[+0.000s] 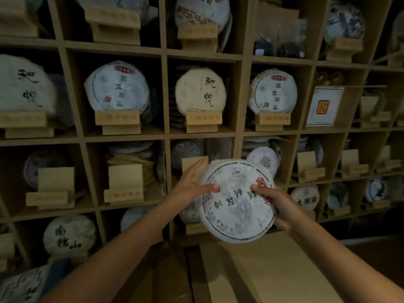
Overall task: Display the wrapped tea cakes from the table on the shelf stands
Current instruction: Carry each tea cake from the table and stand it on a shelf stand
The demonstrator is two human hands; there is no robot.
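A round wrapped tea cake [237,204], white paper with a dark ring, black characters and a red seal, is held face-up and tilted in front of the shelf's third row. My left hand [191,186] grips its left rim, thumb on top, fingers spread behind. On the right rim sits my right hand [276,206], thumb pressed on the paper. Just behind the cake stands an empty wooden stand [193,165] in the middle cubby.
The wooden grid shelf [164,136] fills the view. The second row shows tea cakes [200,91] upright on wooden stands. Empty stands [123,184] wait in the third-row cubbies at left. A light wooden table [258,272] edge lies below my arms.
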